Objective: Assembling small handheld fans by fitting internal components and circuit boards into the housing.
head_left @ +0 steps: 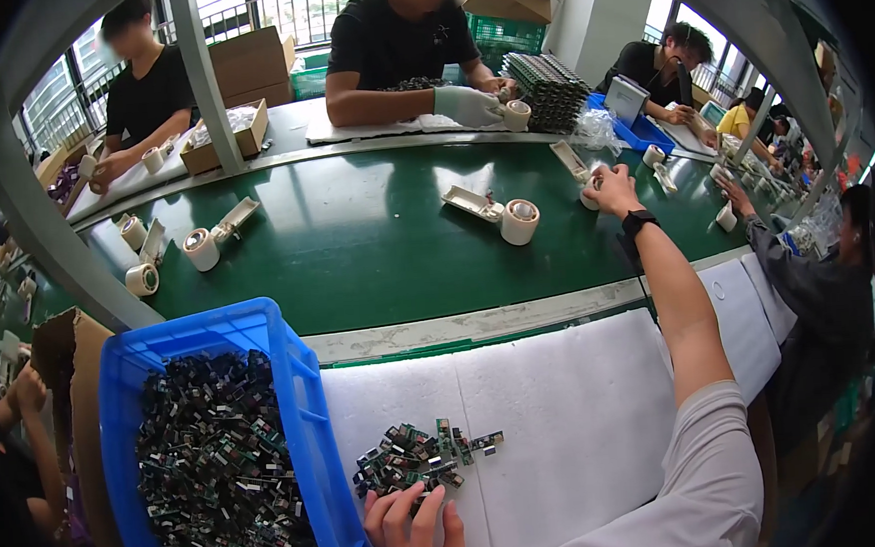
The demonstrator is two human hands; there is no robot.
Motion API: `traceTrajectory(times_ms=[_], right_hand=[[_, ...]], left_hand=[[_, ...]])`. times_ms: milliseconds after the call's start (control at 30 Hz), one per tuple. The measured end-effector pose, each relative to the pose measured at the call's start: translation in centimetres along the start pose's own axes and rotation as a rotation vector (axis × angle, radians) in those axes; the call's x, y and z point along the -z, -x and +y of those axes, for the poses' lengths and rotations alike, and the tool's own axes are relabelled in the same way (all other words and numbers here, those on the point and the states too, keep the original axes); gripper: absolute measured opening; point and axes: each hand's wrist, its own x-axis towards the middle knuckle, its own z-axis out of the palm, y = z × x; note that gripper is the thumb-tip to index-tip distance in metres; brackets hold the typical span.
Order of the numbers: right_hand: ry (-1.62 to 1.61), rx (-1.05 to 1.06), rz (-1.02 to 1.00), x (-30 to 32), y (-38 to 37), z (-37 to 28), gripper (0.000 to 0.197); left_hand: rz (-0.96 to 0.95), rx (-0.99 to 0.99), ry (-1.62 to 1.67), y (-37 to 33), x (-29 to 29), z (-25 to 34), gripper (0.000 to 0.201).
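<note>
My right hand [614, 190] reaches out over the green conveyor belt [355, 238], its fingers closed around the round end of a cream plastic housing [569, 159]. That housing's long open handle shell points away from me; the hand hides much of its round end. Low in the view, my left hand [415, 536] rests at the near edge of a small pile of circuit boards [409, 458], fingers spread and touching or nearly touching the boards. The pile lies on a white foam sheet [566, 416]. Another cream housing [520, 222] stands mid-belt, its open handle [473, 203] pointing left.
A blue crate [311, 412] heaped with circuit boards [219, 467] stands at my left, beside a cardboard box [89, 395]. More cream housings [201, 249] sit on the belt's left. Co-workers sit across the belt; a co-worker's arm [744, 200] reaches in at right. A metal post [62, 196] rises at left.
</note>
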Motion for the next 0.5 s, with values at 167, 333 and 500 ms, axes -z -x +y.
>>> traceTrajectory(times_ms=[167,333,500], right_hand=[[-0.169,0.152,-0.127,-0.6,-1.4,-0.4,0.056],[-0.183,0.112,-0.172,0.4,-0.4,-1.1,0.058],[-0.201,0.126,-0.176,0.3,0.1,-1.1,0.060]], left_hand=[[-0.015,-0.032,0.001,0.4,0.3,-0.4,0.022],[-0.016,-0.024,0.037,0.6,0.5,-0.5,0.020],[-0.021,-0.044,0.067,0.9,0.8,-0.5,0.021]])
